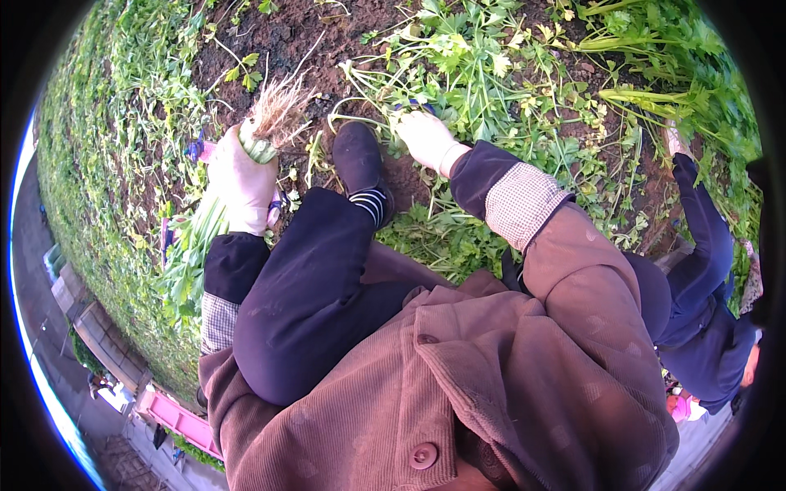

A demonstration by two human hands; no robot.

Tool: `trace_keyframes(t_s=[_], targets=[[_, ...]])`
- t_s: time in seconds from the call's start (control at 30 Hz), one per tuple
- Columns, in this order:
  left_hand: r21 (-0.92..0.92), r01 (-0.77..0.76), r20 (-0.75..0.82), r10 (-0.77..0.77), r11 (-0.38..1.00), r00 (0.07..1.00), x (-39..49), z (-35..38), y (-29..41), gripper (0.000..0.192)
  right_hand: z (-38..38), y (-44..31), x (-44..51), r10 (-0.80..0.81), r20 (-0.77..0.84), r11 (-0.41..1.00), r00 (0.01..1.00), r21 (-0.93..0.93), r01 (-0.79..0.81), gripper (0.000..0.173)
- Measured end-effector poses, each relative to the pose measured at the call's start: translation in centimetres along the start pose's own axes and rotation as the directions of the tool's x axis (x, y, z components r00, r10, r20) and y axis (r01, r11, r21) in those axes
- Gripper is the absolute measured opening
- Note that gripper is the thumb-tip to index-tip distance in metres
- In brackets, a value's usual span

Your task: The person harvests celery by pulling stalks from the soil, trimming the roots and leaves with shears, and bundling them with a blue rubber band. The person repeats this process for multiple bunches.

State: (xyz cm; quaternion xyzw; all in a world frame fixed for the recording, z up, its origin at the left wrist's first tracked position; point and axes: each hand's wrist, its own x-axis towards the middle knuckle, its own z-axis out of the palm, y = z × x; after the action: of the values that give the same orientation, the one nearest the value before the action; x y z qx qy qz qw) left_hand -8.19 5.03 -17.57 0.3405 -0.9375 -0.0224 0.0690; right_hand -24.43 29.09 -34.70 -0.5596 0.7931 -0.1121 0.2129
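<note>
My left hand [242,178], in a pale glove, is closed around a bunch of celery [202,245]. Its pale, stringy roots [282,107] point up and away from me, and its leaves hang back beside my sleeve. My right hand [427,136], also in a pale glove, is lowered to the loose celery stalks and leaves [473,86] on the soil. A small dark blue object shows just beyond its fingers; what it is, and whether the hand grips it, cannot be made out. My dark shoe [358,156] stands between the two hands.
Standing celery plants [663,95] grow at the upper right. A co-worker in dark clothes [706,331] bends at the right, a hand [675,138] at those stalks. Cut greens cover the soil [245,30] to the left. A pink truck bed or container [184,423] is at the lower left.
</note>
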Motion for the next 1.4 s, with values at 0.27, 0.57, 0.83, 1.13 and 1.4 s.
trace_keyframes(t_s=[0.27,0.57,0.83,1.13,1.4], targets=[[0.012,0.017,0.025,-0.017,1.000,1.000,0.2,-0.1,-0.1,0.056,-1.6,2.6,2.2,0.139,0.246,0.986,0.959,0.057,-0.158,0.037],[-0.071,0.013,-0.028,-0.015,0.997,0.999,-0.2,-0.5,-0.2,0.059,-8.7,2.3,6.5,0.073,0.170,-0.424,0.983,0.897,-0.124,0.038],[-0.152,-0.008,-0.009,0.007,0.988,1.000,-0.6,-0.7,-0.7,0.064,-11.6,-4.7,17.0,-0.079,0.180,-0.387,0.981,0.901,-0.196,0.034],[-0.210,-0.019,0.055,0.032,0.977,0.998,-0.5,-1.0,-1.2,0.067,-12.8,-10.0,19.7,-0.321,0.065,-0.437,0.945,0.875,-0.208,0.047],[-0.213,0.015,0.089,0.004,0.977,0.996,-0.4,-1.3,-1.1,0.071,-16.2,-10.2,18.1,-0.329,-0.117,-0.484,0.937,0.873,-0.061,0.057]])
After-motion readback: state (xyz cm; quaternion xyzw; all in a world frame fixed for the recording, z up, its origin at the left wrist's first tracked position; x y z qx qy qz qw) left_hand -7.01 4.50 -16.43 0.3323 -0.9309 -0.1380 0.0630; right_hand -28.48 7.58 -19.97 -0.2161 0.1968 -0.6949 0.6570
